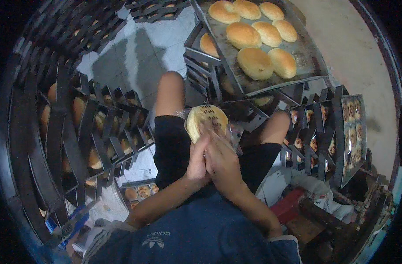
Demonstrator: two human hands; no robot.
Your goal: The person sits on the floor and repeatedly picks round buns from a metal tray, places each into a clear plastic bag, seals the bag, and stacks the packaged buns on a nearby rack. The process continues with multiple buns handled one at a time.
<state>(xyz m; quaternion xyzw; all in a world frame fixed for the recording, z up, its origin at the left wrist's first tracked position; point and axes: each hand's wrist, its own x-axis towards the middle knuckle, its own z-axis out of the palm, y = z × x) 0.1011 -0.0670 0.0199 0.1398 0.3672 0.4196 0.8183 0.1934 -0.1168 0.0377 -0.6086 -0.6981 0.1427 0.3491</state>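
Note:
A round, pale bread bun [207, 120] in a clear plastic bag is held between my two hands, above my lap. My left hand [197, 158] presses against its near side. My right hand [222, 158] lies over the bag, its fingers blurred along the bun. Dark printed marks show on the plastic. Beyond my knees, several golden-brown buns [244, 35] rest on a dark metal baking tray [220, 46] at the upper right.
Stacked dark metal trays [69, 142] with buns stand to the left. To the right, further stacked trays [336, 132] hold wrapped buns. A red object [288, 205] and a white sack [323, 198] lie at the lower right. Tiled floor [131, 59] shows ahead.

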